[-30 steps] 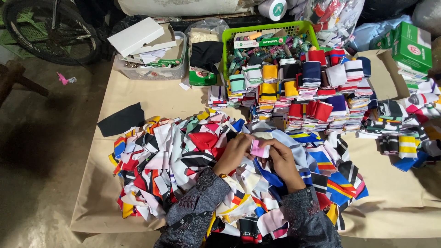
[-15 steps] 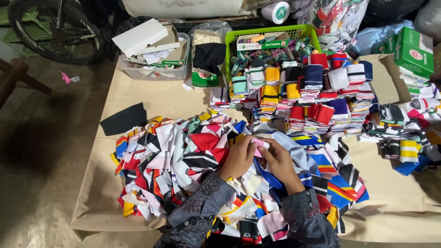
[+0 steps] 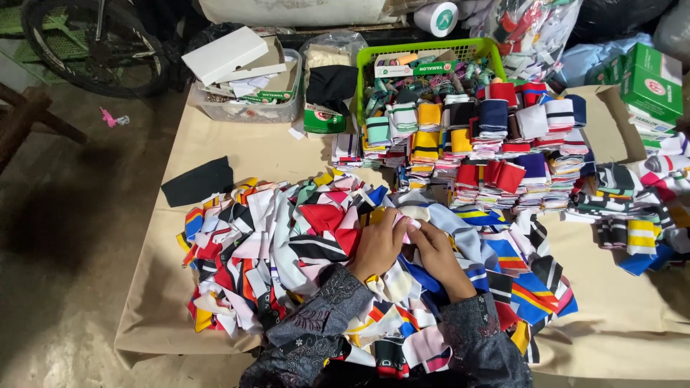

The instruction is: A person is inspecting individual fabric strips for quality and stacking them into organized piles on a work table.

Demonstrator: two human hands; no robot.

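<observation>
My left hand [image 3: 379, 244] and my right hand [image 3: 440, 253] meet over a big loose heap of coloured fabric pieces [image 3: 287, 244] on a table covered in tan paper [image 3: 237, 151]. Between the fingers of both hands sits a small pink and white fabric piece [image 3: 411, 224], pinched from both sides. Dark patterned sleeves cover my forearms. Behind the heap stand folded fabric pieces in neat stacks [image 3: 496, 144], sorted by colour.
A green plastic basket [image 3: 431, 54] with small items sits at the back. Left of it are a clear tub with white boxes [image 3: 244, 72] and a black cloth [image 3: 198, 181]. Green boxes [image 3: 650, 79] stand at far right. A bicycle wheel [image 3: 93, 43] is beyond the table's left corner.
Both hands stay on the same small fabric piece, shifting only slightly over the heap. The camera view has moved a little.
</observation>
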